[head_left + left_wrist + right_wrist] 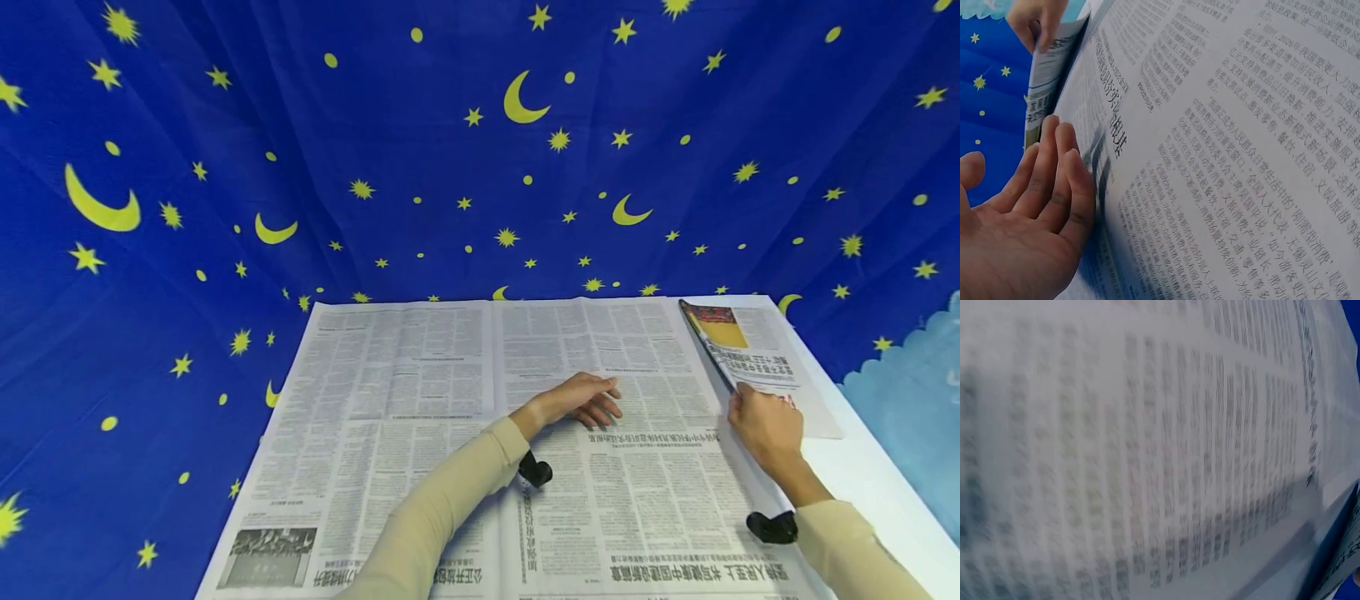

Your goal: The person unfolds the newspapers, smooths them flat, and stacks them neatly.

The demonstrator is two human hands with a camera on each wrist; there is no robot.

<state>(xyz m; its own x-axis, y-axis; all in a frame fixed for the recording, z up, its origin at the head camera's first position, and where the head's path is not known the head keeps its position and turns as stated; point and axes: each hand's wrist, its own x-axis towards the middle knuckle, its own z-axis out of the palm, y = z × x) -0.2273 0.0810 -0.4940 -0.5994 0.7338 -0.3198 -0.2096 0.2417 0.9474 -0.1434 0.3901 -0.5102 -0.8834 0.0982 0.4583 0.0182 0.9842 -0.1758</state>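
Observation:
A large newspaper (420, 367) lies spread over the white table. Along its right side is a folded section (757, 350) with a coloured picture, its inner edge raised. My right hand (768, 425) grips that edge, the thumb and fingers curled around the paper. Over the middle of the sheet hovers my left hand (573, 400), fingers relaxed and holding nothing. In the left wrist view, the left palm (1022, 231) faces the camera close to the print. Blurred newsprint (1179, 456) fills most of the right wrist view, where the right hand is almost wholly out of frame.
Blue cloth (450, 150) with yellow moons and stars hangs behind and beside the table. A strip of white tabletop (870, 483) shows at the right. Black wrist cameras (772, 527) sit below both hands.

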